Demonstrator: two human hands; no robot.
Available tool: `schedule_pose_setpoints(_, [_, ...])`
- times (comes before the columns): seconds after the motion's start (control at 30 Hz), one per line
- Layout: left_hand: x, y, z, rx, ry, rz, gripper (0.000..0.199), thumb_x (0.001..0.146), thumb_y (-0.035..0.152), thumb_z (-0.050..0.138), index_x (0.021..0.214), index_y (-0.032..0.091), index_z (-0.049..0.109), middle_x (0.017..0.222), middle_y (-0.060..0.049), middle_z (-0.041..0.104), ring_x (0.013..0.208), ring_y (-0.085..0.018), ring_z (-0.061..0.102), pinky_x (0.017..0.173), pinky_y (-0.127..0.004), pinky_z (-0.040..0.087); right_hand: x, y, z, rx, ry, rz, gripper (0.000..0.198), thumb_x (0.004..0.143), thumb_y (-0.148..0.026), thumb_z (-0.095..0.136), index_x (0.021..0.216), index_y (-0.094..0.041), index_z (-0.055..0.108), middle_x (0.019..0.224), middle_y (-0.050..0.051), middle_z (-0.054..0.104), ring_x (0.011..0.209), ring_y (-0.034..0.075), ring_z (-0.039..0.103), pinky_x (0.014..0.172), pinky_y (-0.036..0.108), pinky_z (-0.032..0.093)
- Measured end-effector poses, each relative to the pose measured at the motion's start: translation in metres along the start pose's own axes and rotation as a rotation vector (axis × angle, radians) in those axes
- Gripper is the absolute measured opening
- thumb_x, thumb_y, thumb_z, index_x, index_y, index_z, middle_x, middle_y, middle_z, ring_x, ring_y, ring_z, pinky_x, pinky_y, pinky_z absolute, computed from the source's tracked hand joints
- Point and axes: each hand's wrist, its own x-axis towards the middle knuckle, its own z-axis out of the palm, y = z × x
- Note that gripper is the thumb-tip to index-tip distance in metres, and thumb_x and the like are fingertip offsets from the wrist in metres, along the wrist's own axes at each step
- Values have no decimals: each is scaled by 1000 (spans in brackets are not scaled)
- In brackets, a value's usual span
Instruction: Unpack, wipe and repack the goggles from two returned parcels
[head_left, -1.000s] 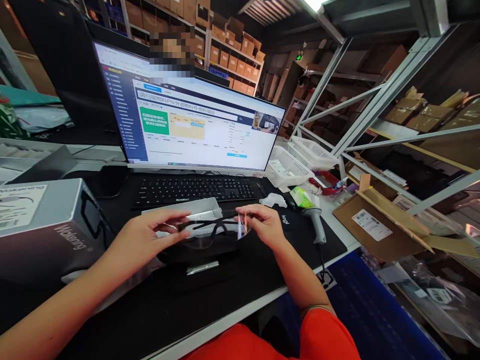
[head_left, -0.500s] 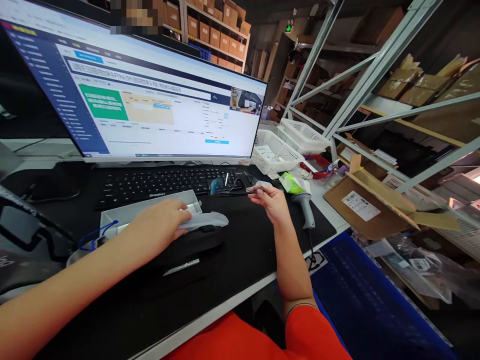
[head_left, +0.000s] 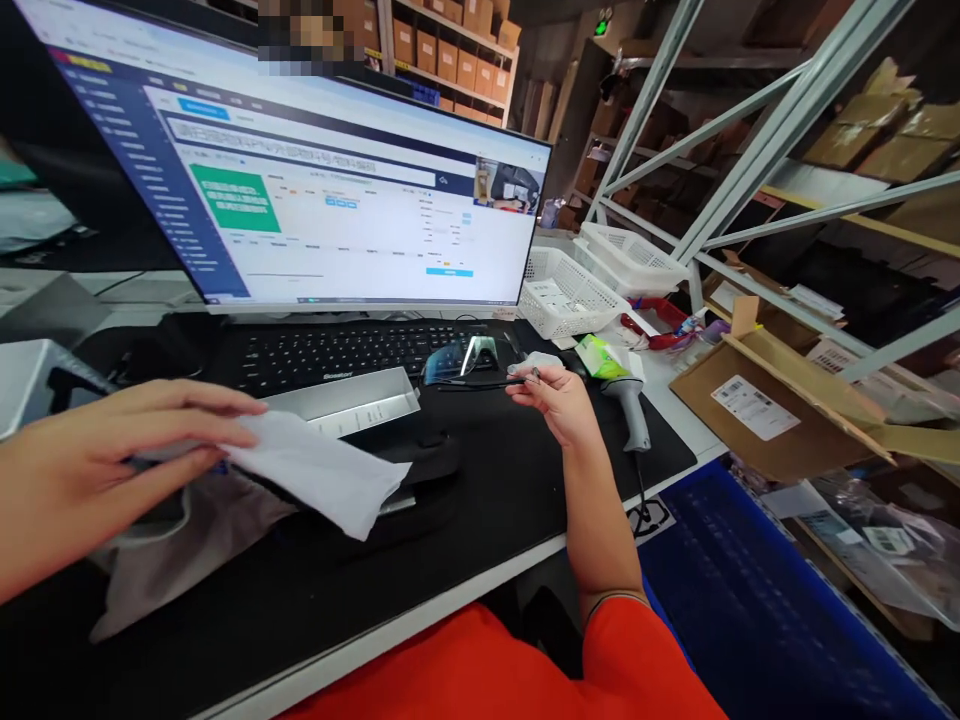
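My left hand [head_left: 150, 455] has its fingers closed on one end of a limp white sheet-like sleeve [head_left: 322, 470], which hangs to the right over the black mat. With a pinch, my right hand [head_left: 551, 400] holds a pair of glasses with tinted lenses [head_left: 461, 358] by a thin dark temple, in front of the keyboard. Between the hands lies an open grey box [head_left: 367, 405]. A black case [head_left: 427, 462] rests just nearer to me, partly behind the sleeve. Below my left hand is a grey cloth pouch [head_left: 187, 560].
A monitor [head_left: 360, 230] stands behind the keyboard [head_left: 322, 355]. To the right are a barcode scanner [head_left: 630, 415], a green packet [head_left: 604, 358], a white basket [head_left: 570, 300] and an open cardboard box [head_left: 757, 400]. A blue bin [head_left: 750, 600] sits beyond the table edge.
My left hand has drawn back leftward from the grey box, carrying the white sleeve. My right hand keeps its hold on the glasses, whose lenses now show more fully.
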Motion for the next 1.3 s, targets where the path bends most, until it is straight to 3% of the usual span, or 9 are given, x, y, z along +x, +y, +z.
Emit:
schedule_pose_setpoints(0.1, [14,8,10,52,49,53,37,101,53,49,102,31,78,126,1,79,117,-25,71,113,-42,54,-5,-1,8,-5,-42,20,48,60,-56,106,86,-21,86,92,6,85,83,20,85,76,27,71])
schedule_pose_setpoints(0.27, [41,24,32,173,-96,57,43,103,39,36,96,23,75,124,-6,81,118,-26,71,119,-44,51,-20,-4,8,-18,9,-8,49,62,-58,106,87,-21,87,90,8,86,82,23,85,74,30,72])
schedule_pose_setpoints(0.47, [27,45,55,233,61,-42,59,108,47,39,151,10,53,158,-21,56,154,-36,48,133,-54,36,-78,7,-4,8,76,6,40,68,-54,105,85,-22,90,88,9,86,73,22,85,65,24,71])
schedule_pose_setpoints(0.6, [-5,60,74,185,232,-150,60,104,62,35,128,16,65,128,-18,69,117,-33,69,101,-47,57,-117,22,3,57,53,-22,37,71,-55,104,83,-22,90,89,9,87,64,22,84,59,27,72])
schedule_pose_setpoints(0.73, [-36,76,86,67,213,-190,48,100,64,40,107,24,65,98,-5,75,76,-22,70,69,-37,52,-129,32,23,55,51,-100,30,79,-50,100,87,-23,91,93,9,86,70,23,85,63,31,74])
schedule_pose_setpoints(0.87, [-48,92,102,284,270,-148,39,103,61,50,95,24,59,97,-5,73,80,-25,70,64,-38,45,-124,35,46,48,88,-162,26,79,-48,100,88,-24,91,92,8,86,73,22,84,64,32,74])
schedule_pose_setpoints(1.0, [-45,96,116,515,429,4,30,110,38,49,89,20,59,103,-10,74,77,-24,70,58,-38,40,-121,42,63,24,127,-211,26,80,-47,100,86,-23,91,92,9,86,74,22,84,66,33,75])
schedule_pose_setpoints(1.2, [-41,94,112,452,545,178,14,109,18,52,104,15,65,115,-11,77,94,-22,76,76,-32,54,-128,66,80,-4,137,-234,26,86,-47,95,93,-22,91,98,11,85,74,24,85,65,35,75])
schedule_pose_setpoints(1.3, [-43,99,109,328,586,242,8,107,13,56,105,16,63,116,-10,77,103,-22,76,86,-31,56,-133,75,85,-111,171,-361,23,93,-44,89,98,-22,91,100,12,85,81,25,86,68,36,76])
